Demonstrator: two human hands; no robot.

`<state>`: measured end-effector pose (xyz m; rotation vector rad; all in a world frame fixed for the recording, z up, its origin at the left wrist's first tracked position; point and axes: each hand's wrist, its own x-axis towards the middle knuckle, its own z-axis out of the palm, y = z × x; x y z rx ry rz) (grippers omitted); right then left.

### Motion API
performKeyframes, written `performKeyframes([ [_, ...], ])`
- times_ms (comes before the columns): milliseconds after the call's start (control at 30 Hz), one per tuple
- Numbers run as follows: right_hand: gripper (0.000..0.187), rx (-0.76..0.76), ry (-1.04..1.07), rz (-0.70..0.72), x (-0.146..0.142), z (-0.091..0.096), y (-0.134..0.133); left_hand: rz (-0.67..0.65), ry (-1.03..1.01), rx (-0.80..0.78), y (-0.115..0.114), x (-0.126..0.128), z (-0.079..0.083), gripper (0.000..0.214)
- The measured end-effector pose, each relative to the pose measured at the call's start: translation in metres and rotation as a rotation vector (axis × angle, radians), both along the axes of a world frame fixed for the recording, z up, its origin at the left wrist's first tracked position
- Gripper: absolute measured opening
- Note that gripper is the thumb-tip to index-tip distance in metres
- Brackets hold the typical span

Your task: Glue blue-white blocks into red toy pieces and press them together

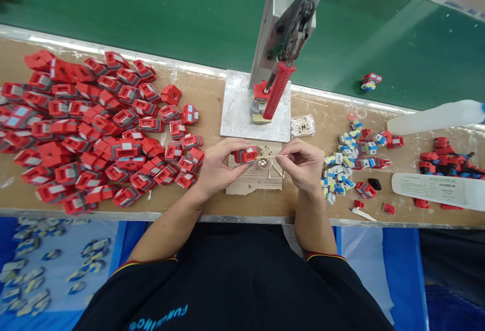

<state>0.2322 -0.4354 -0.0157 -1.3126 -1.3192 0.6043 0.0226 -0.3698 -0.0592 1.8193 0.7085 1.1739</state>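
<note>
So the left hand (223,164) has a red part (246,155) pinched between thumb and fingers, right over a scrap of cardboard (235,188) in the middle of the worktop (212,98). The right hand (303,163) is curled up pretty tight, thumb and fingertips closed on a thin stick (270,157) that points left toward the red part. Can't really tell if the tip is touching it or just beside it. Under the stick there's a little clear dish (263,163) sitting on the cardboard, which has brown spots all over.

Just behind that is a metal plate (235,113) with a press on it, red handle (279,91) angled down, and a small pack of sticks (302,126) by the plate's right corner. Big messy pile of red parts (94,129) off to the left, and a cluster of white, blue and yellow pieces (341,164) near the right hand.
</note>
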Motion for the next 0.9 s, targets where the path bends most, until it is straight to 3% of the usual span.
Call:
performKeyframes([
  [200, 0.017, 0.096, -0.081, 0.024, 0.018, 0.009, -0.008, 0.020, 0.027, -0.047, 0.001, -0.001, 0.000, 0.024],
  [433, 0.009, -0.231, -0.480, 0.295, 0.033, 0.001, -0.010, 0.076, 0.003, -0.077, 0.003, -0.002, -0.006, 0.028],
  [500, 0.006, -0.222, -0.453, 0.261, 0.041, 0.003, -0.009, 0.118, 0.007, -0.100, 0.005, -0.004, -0.005, 0.029],
  [600, 0.009, -0.094, -0.368, 0.040, 0.057, 0.016, -0.009, 0.230, 0.083, -0.094, 0.015, -0.013, 0.001, 0.029],
  [667, 0.010, -0.018, -0.385, -0.029, 0.064, 0.028, -0.008, 0.293, 0.211, -0.048, 0.025, -0.022, 0.007, 0.024],
  [800, 0.027, -0.016, -0.489, 0.207, 0.059, 0.038, 0.002, 0.319, 0.471, 0.043, 0.049, -0.040, 0.011, 0.015],
  [900, 0.028, -0.044, -0.520, 0.273, 0.051, 0.035, 0.011, 0.357, 0.581, 0.086, 0.063, -0.050, 0.006, 0.020],
])
